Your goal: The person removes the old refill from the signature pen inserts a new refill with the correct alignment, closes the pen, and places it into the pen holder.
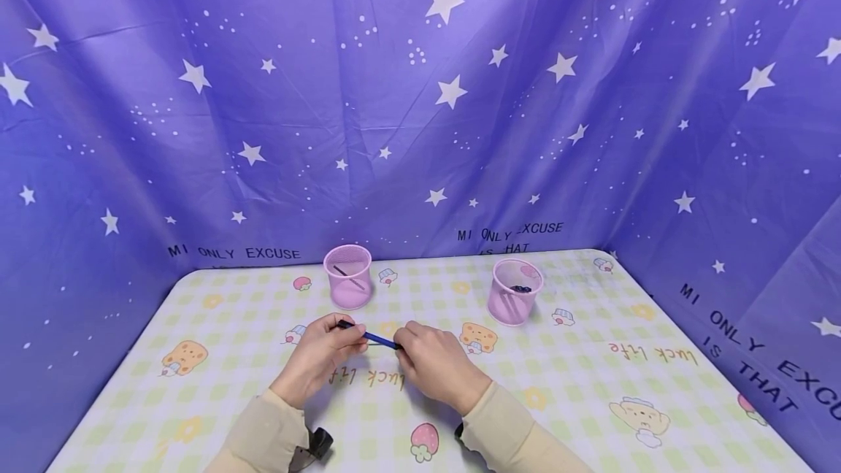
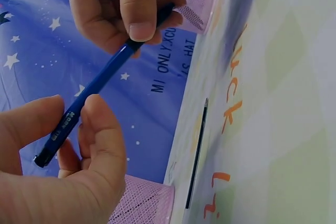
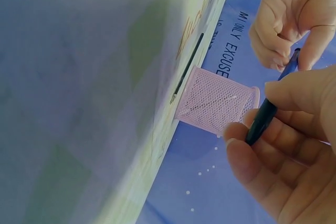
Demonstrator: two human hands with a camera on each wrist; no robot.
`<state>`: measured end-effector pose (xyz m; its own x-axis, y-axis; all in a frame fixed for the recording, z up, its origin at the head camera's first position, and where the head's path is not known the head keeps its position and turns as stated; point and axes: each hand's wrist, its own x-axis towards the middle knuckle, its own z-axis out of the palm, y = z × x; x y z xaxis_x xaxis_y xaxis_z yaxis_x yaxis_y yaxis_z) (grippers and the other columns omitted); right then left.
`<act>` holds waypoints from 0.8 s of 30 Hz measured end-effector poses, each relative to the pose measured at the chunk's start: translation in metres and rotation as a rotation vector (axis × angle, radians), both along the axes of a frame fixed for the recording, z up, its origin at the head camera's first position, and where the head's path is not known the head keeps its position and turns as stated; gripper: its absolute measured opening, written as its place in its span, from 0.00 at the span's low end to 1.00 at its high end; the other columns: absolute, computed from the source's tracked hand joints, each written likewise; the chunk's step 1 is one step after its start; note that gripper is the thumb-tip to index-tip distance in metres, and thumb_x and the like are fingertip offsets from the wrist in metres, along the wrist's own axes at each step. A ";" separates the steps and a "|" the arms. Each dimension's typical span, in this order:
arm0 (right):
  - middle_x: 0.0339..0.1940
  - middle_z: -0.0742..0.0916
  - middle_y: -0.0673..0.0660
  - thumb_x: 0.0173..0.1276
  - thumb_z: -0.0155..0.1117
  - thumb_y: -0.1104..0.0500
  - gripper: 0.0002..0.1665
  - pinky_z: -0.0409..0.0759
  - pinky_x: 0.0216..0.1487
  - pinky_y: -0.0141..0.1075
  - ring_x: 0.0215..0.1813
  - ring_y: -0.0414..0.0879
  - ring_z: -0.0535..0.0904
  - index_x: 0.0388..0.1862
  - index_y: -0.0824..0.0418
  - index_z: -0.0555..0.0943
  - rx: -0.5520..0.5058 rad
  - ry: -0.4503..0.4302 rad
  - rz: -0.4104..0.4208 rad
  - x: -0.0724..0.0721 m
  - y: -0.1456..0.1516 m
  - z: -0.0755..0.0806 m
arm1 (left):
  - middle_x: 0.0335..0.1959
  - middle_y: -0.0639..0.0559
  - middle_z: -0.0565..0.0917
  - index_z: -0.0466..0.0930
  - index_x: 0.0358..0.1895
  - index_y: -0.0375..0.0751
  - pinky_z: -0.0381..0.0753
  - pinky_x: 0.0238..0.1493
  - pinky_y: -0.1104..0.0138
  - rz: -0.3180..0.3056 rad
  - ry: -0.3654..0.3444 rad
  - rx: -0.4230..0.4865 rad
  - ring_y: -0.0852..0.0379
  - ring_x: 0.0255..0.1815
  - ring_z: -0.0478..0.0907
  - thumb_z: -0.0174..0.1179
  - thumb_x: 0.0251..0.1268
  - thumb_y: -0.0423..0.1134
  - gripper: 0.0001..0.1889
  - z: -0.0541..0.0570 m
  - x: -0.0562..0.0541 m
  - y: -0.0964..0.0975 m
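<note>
Both hands hold a blue pen point(image 1: 379, 339) slantwise above the table. My left hand point(image 1: 326, 352) pinches one end between thumb and fingers, near the lettering on the barrel seen in the left wrist view. The dark opposite end is gripped by my right hand point(image 1: 436, 360), its thumb laid over the pen point(image 2: 107, 72). Beneath them, a thin dark pen refill point(image 2: 197, 153) with a pale tip lies on the tablecloth; the right wrist view shows this refill point(image 3: 187, 68) too.
A pink mesh cup point(image 1: 350, 290) at the back left holds a thin dark stick. Another pink mesh cup point(image 1: 514, 305), back right, contains small dark items. The checked tablecloth point(image 1: 578, 363) reaches a purple star-printed curtain point(image 1: 394, 93) behind and at both sides.
</note>
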<state>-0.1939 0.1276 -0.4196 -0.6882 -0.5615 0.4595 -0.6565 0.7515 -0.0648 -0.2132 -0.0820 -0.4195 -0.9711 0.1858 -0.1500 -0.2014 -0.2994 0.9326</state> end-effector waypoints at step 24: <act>0.23 0.72 0.43 0.63 0.64 0.58 0.03 0.68 0.22 0.28 0.23 0.35 0.67 0.32 0.54 0.78 -0.066 0.055 0.025 0.003 -0.002 0.002 | 0.29 0.46 0.79 0.73 0.30 0.35 0.82 0.44 0.65 0.043 -0.023 0.170 0.55 0.31 0.82 0.58 0.61 0.23 0.06 0.000 0.004 0.007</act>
